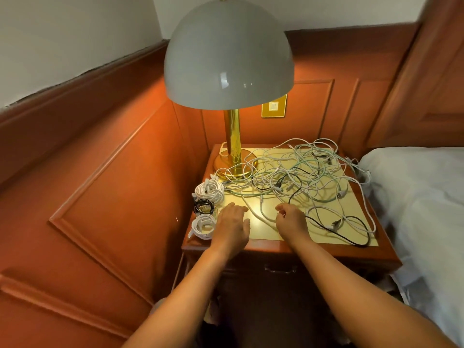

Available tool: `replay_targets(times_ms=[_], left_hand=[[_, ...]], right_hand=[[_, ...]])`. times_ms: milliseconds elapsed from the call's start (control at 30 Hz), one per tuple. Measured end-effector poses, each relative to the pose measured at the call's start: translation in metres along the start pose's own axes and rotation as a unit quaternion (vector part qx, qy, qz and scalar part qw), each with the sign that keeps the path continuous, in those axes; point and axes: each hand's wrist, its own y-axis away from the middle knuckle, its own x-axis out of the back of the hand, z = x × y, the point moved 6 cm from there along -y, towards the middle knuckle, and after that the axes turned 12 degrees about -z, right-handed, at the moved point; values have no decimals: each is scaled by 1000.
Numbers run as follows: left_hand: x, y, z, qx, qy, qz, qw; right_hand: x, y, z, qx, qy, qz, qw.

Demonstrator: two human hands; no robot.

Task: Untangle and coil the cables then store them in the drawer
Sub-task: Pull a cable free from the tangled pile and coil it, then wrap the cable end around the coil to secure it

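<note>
Three coils (pixel 207 208) done at tabletop (pixel 253 223) left edge; the tangle (pixel 298 177) remains, drawer (pixel 280 268) closed. Your left hand (pixel 232 224) lies flat and empty; your right hand (pixel 291 221) curls by a white cable (pixel 263 216), grip unclear. Next, I'd free that one strand.

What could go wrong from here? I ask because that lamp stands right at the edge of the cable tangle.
1. Loose white loops lie around the lamp base; pulling hard on the tangled cables might tug or tip the lamp.
2. Some strands hang over the nightstand edge beside the bed and could slide off.
3. The left hand works close beside the finished coils; a careless sweep may knock them loose.
</note>
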Motion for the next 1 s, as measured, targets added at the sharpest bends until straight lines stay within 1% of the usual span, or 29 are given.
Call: replay_targets(times_ms=[133, 200, 267, 300, 367, 433, 467, 567, 700, 833, 933, 967, 1000], left_hand=[[-10, -23, 21, -12, 17, -17, 1000], [-13, -43, 28, -5, 25, -25, 999], [-17, -67, 32, 4, 32, -36, 999], [-20, -79, 34, 7, 29, -43, 999], [-28, -103, 35, 19, 8, -60, 998], [-37, -120, 30, 42, -35, -76, 996], [-42, -126, 26, 56, -59, -84, 993], [-55, -138, 17, 80, -98, -100, 987], [-61, -146, 12, 74, -100, -87, 988], [-59, -148, 6, 67, -89, -90, 990], [-56, -151, 1, 60, -64, -100, 991], [-55, -151, -2, 61, -53, -100, 992], [-53, -151, -4, 62, -42, -99, 992]], right_hand=[[36, -2, -2, 53, 27, 95, 994], [56, -8, 1, 56, 38, 129, 989], [72, -17, 9, 39, 52, 142, 988], [77, -22, 13, 23, 62, 137, 988], [81, -36, 21, -18, 79, 103, 991], [78, -49, 28, -51, 86, 56, 993], [77, -54, 30, -57, 90, 45, 993], [77, -69, 28, -43, 119, 65, 990], [67, -90, 16, -22, 251, 52, 966], [57, -103, 0, 7, 331, 52, 942], [45, -116, -26, 61, 353, 46, 932], [41, -123, -32, 57, 339, 30, 939], [39, -131, -34, 34, 313, 12, 949]])
